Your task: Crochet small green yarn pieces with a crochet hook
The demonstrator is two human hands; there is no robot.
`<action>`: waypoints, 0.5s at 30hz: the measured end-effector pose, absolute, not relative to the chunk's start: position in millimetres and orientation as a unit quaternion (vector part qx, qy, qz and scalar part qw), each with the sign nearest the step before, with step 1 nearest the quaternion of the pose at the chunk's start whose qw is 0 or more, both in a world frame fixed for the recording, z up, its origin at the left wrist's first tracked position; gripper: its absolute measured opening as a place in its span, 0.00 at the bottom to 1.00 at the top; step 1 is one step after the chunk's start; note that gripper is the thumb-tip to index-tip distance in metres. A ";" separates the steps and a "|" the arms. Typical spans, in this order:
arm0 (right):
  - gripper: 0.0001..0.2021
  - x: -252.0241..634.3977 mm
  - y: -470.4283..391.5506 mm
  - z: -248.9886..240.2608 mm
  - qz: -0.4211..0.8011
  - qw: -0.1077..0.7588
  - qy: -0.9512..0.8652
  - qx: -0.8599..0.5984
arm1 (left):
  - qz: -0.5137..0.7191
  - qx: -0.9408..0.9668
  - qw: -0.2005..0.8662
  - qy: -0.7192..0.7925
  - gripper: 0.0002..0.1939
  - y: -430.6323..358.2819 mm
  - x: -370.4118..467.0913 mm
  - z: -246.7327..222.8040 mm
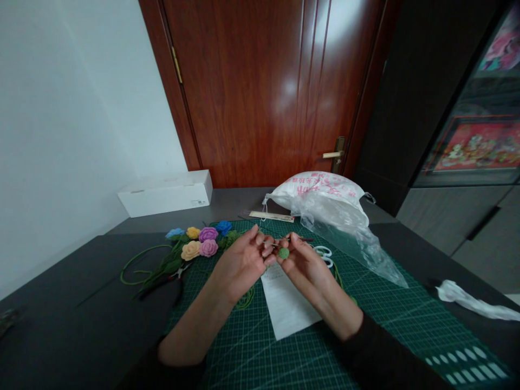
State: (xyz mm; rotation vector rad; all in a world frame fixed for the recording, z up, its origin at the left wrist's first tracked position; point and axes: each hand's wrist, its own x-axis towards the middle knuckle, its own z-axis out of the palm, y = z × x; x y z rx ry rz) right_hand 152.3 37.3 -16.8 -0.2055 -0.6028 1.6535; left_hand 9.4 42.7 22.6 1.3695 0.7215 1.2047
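Above the cutting mat, my left hand (246, 254) and my right hand (306, 265) meet close together. My right hand pinches a thin crochet hook (306, 239), its dark handle pointing right. A small round green crochet piece (283, 253) hangs at my right fingertips. The fingers of my left hand are curled at the hook's thin end, thumb raised; what they grip is too small to make out. Below the hands lies a white sheet of paper (286, 303) with faint writing. Green yarn (245, 299) is coiled on the mat beneath my left wrist.
Crocheted flowers (208, 233) in several colours lie left, with pliers (179, 272) before them. White-handled scissors (324, 252) lie right of my hands. Behind are a ruler (271, 216), a stuffed white bag (325, 192) and a white box (168, 195). The green cutting mat (390, 325) covers the table's middle.
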 end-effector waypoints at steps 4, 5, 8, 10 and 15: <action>0.09 153.4 35.8 -16.6 0.720 0.634 -0.265 -0.094 | 0.525 0.645 0.435 0.345 0.20 46.3 3.4 21.3; 0.09 153.6 35.7 -16.7 0.719 0.636 -0.265 -0.094 | 0.531 0.654 0.406 0.353 0.15 45.6 3.2 21.2; 0.09 154.2 36.5 -17.4 0.708 0.645 -0.270 -0.097 | 0.540 0.670 0.356 0.364 0.04 40.8 7.1 20.4; 0.09 154.3 37.0 -17.4 0.697 0.654 -0.278 -0.099 | 0.539 0.669 0.362 0.363 0.11 36.2 12.4 18.8; 0.07 149.7 31.6 -14.9 0.659 0.674 -0.317 -0.103 | 0.544 0.566 0.528 0.325 0.20 27.9 21.4 13.3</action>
